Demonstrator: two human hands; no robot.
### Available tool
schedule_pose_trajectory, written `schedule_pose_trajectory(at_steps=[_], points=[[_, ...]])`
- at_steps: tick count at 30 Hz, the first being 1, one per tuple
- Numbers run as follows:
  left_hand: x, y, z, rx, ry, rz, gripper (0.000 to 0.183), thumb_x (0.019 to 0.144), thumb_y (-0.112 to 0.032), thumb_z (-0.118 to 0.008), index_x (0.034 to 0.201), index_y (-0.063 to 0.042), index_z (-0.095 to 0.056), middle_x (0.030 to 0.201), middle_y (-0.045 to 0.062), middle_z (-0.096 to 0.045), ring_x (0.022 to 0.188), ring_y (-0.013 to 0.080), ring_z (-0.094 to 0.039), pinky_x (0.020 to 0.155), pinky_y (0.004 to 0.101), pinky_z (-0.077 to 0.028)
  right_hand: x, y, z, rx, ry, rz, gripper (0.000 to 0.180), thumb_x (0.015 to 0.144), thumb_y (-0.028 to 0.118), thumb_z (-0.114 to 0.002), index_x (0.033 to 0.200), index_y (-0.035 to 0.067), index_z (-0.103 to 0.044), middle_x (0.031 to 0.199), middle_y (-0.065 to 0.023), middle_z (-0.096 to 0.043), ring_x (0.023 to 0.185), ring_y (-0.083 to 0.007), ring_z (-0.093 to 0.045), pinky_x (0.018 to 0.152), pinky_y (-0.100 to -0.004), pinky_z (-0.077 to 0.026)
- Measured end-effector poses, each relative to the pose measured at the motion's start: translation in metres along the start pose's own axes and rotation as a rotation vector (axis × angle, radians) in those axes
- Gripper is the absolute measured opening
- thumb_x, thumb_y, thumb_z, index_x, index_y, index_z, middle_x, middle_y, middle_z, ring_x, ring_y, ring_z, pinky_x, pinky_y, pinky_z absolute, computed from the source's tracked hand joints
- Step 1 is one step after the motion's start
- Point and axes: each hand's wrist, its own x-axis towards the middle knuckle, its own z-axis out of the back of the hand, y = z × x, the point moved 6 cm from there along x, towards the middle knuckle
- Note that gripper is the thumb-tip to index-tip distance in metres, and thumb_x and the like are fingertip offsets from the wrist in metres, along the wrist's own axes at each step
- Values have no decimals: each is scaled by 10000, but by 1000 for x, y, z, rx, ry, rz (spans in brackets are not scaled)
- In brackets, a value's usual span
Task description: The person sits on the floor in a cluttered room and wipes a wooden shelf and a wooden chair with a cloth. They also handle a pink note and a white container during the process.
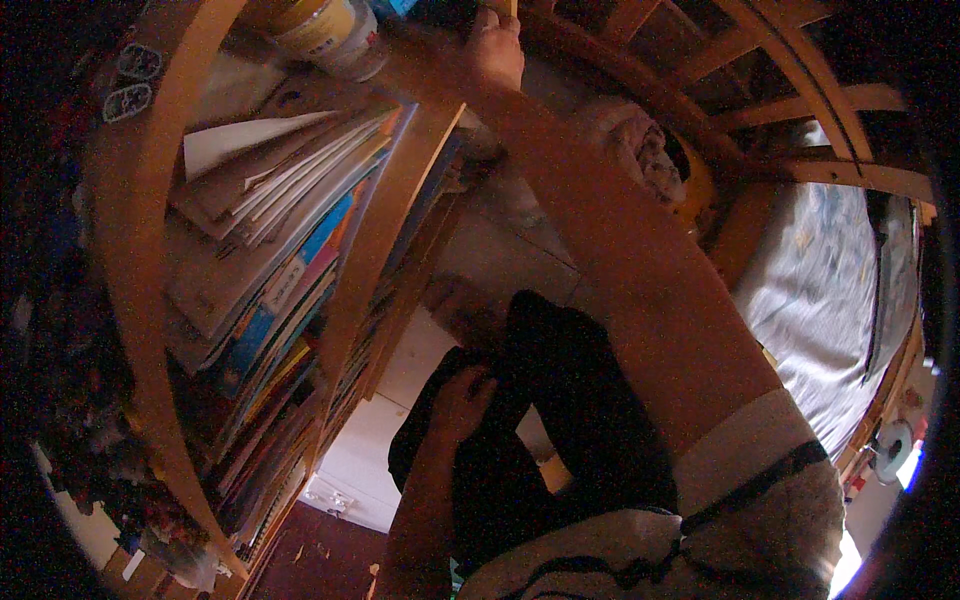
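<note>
My right hand (499,49) is stretched far forward to the top edge of the view. Its fingers are curled on a narrow, light wooden piece (510,6), most of which is out of view. My left hand (463,401) rests on my dark-clothed knee and holds nothing. To the left of my right forearm, a wooden rack (367,247) holds upright books, folders and loose papers (292,217). Beyond the rack, near the top edge, lie containers with yellowish and whitish sides (330,34).
A curved-looking wooden rail (154,247) runs down the left. Wooden frame slats (780,112) fill the upper right, above a pale, stained cloth (810,300). A crumpled cloth (652,154) sits near my forearm. Pale floor tiles (495,247) show beneath; a tape roll (892,450) is at far right.
</note>
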Motion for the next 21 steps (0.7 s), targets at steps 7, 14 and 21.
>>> schedule_pose_trajectory(at_steps=[7, 14, 21], points=[[10, 2, 3, -27, 10, 53, 352, 864, -299, -544, 1102, -41, -568, 1094, 158, -582, 1013, 285, -558, 867, 358, -440, 63, -53, -48, 171, -28, 218, 514, 911, 429, -317, 1095, -11, -511, 1055, -258, -552, 875, -411, -584, 690, -489, -498], [44, -54, 34, -466, -137, -148, 258, 864, -229, -561, 1069, -75, -582, 1009, 126, -616, 940, 251, -593, 809, 336, -462, 5, -10, 14, 220, -29, 230, 455, 833, 333, -503, 1205, 90, -410, 1082, -224, -543, 936, -413, -564, 758, -461, -481], [20, -35, -10, -181, -37, -167, 282, 858, -245, -556, 1074, -66, -579, 1070, 152, -593, 994, 311, -565, 848, 369, -448, -4, -22, 16, 271, 62, 281, 435, 794, 295, -587, 1185, 139, -475, 1086, -207, -522, 1016, -410, -524, 815, -443, -465]])
